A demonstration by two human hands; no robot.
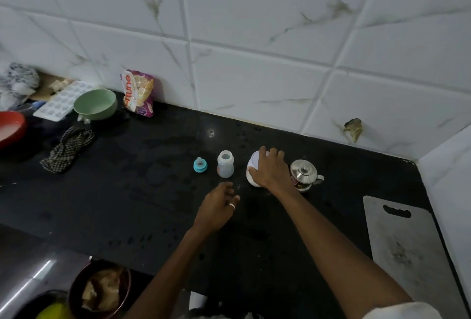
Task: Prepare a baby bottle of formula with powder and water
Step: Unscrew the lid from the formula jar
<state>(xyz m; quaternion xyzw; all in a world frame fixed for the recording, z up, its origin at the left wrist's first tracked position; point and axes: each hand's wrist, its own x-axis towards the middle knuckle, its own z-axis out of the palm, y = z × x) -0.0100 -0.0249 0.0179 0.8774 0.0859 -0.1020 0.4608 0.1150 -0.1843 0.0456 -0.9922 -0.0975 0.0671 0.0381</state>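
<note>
An open, clear baby bottle (225,164) stands upright on the black counter (127,191). Its blue teat ring (200,164) lies just to its left. Right of the bottle stands a white formula tin (253,163) with a pale lid. My right hand (270,169) grips the tin from above and the side, fingers curled over the lid. A small steel pot (304,174) with a knobbed lid sits right of the tin, touching my wrist area. My left hand (219,206), wearing a ring, hovers in front of the bottle with relaxed fingers, holding nothing.
A green bowl (95,104), a snack packet (139,95), a white tray (61,100), a red bowl (10,127) and a checked cloth (67,149) sit at the far left. A grey cutting board (407,250) lies at the right. A bowl of food (102,290) is near the front edge.
</note>
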